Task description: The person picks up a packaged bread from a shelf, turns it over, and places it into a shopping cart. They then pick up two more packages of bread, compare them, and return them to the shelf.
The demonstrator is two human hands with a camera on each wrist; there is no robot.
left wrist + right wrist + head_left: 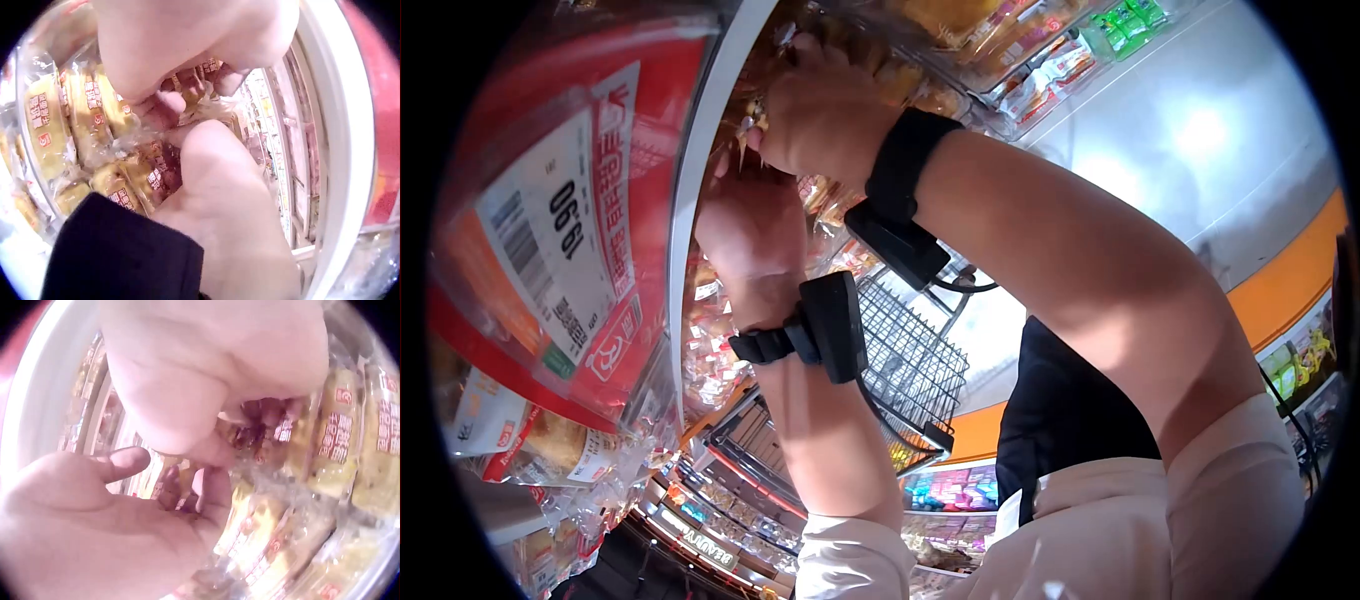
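Both hands reach into a shelf bin of bread in clear wrappers with red print. My left hand [750, 225] is the lower one in the head view, and its curled fingers are at a wrapped bread [203, 72]. My right hand [825, 115] comes over from the other side, thumb and fingers closing on the same spot. In the right wrist view, the right hand [212, 369] arches across the top and the left hand [100, 519] enters from lower left, thumb standing off. The palms and knuckles hide most of the held piece. More wrapped breads [337, 431] lie around them.
A pale shelf edge [700, 150] runs close beside the hands. Left of it hangs a red price sign [565, 230] marked 19.90, above more bagged bread [550, 445]. A wire shopping cart [910, 350] stands below the arms. Green packs [1127, 28] sit at the far end.
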